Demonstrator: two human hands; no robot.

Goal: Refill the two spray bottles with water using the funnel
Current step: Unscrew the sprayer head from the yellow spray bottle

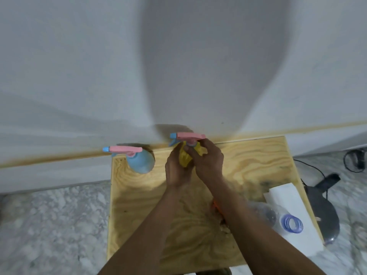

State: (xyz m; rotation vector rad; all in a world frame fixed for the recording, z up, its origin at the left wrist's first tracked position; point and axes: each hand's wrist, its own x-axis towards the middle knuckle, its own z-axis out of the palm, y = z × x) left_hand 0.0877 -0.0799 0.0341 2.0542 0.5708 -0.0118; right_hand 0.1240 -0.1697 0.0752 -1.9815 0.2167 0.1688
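The yellow spray bottle (pixel 185 158) stands near the middle of the far edge of the worktop (pixel 248 161), its pink trigger head (pixel 188 136) in place on the neck. The left hand (pixel 176 170) is wrapped around the body, fingers curled and gripping it. The right hand (pixel 208 161) sits at the neck just under the trigger head, thumb and fingers pinching the collar. The blue spray bottle (pixel 141 162), the other of the 2, stands at the far left corner, capped with a matching pink head (pixel 125 149) and untouched.

Judged step: turning the trigger head on the yellow bottle; which way cannot be told. To do it well, the left hand should hold the body upright and steady while the right turns the collar only, lifting straight so the dip tube clears the neck.

An orange item (pixel 216 205), possibly the funnel, shows partly behind the right forearm. A clear water bottle (pixel 282 219) with a blue neck ring lies on white paper (pixel 288 197) at the right edge. A dark object (pixel 325 209) lies on the floor (pixel 49 225) beyond.

No brand, label or writing can be read.
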